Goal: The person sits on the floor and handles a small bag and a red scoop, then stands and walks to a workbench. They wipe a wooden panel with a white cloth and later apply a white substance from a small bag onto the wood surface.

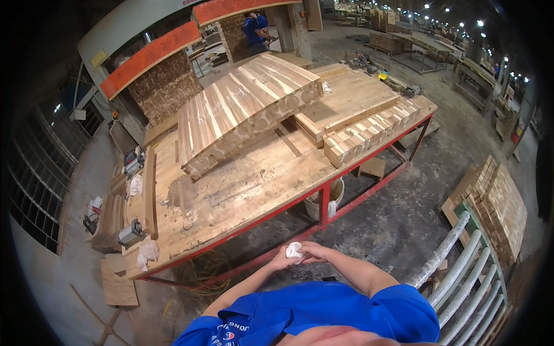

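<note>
Both my hands meet in front of my chest, above the concrete floor. My left hand (284,259) is closed around a crumpled white cloth (294,250). My right hand (314,252) lies over the cloth from the right, fingers touching it. A long wooden workbench (242,196) on a red metal frame stands just beyond my hands. On it rests a large laminated wood panel (242,106), tilted up on other pieces, and a striped block of glued strips (369,132).
A white bucket (332,199) sits under the bench. Power tools and rags (135,233) lie at the bench's left end. A roller rack (467,277) stands at my right, with stacked wood panels (496,207) beyond. A person in blue (254,29) works far behind.
</note>
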The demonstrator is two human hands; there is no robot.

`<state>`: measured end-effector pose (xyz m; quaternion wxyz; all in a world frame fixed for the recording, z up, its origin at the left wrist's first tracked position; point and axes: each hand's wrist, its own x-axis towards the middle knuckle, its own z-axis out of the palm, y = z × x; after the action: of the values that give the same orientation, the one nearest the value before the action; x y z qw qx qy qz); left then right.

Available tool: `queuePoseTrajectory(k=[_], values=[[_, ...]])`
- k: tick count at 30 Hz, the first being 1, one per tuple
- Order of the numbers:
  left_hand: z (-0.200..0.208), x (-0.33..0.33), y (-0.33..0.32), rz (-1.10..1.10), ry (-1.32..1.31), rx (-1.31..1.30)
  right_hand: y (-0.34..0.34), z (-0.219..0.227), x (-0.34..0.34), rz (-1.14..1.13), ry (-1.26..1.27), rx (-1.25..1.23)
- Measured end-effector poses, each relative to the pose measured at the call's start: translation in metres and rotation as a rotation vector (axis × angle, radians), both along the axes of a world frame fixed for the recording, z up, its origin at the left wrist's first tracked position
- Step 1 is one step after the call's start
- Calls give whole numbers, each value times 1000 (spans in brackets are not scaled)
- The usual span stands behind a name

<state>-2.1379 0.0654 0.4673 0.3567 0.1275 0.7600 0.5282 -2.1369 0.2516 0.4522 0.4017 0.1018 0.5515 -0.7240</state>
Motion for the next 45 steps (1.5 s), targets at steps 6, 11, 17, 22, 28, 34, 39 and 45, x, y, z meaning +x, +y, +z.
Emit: queuePoseTrajectory(k=[6,11,17,22,28,34,39,45], values=[[-10,1,-18,109,236,63,17,-18,19,-94,580,273],[-12,4,-19,29,586,-157,6,-12,27,55,1026,712],[-10,8,-26,-27,419,-326,0,25,29,-261,871,638],[-35,-14,-20,-139,324,-372,27,53,28,-330,814,595],[-48,-56,59,-429,584,-213,125,44,50,-524,653,662],[-39,-97,162,-669,320,-164,211,46,93,-588,550,1072],[-28,-107,253,-698,404,106,275,47,107,-529,444,1173],[-30,-142,326,-774,321,-126,353,37,90,-600,350,1479]])
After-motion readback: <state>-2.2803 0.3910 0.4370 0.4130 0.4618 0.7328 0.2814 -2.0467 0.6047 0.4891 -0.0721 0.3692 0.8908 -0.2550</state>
